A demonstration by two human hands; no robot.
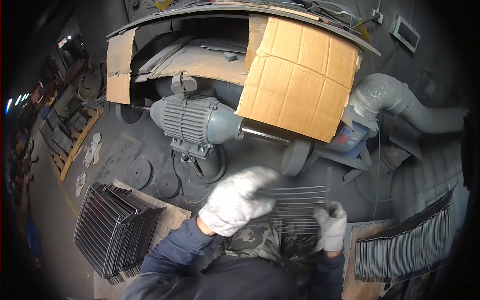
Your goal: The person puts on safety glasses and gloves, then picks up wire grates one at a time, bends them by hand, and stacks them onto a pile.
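In front of my lap is a wire rack [300, 200] of thin parallel metal rods in a frame. My right hand [332, 227], in a pale work glove, is closed on the right edge of this rack. At the rack's left end is my left hand [235, 202], also in a white glove. Motion blurs its fingers, so their grip cannot be made out. Just beyond the rack stands a grinding wheel [296, 157] on the shaft of a grey electric motor [187, 120].
Stacked dark wire racks [117, 230] lie at the left, on a board. More racks [405, 245] stand packed in a row at the right. Cardboard [300, 75] hangs over the wheel. A duct [385, 95] runs off right. Loose discs [139, 173] lie on the floor.
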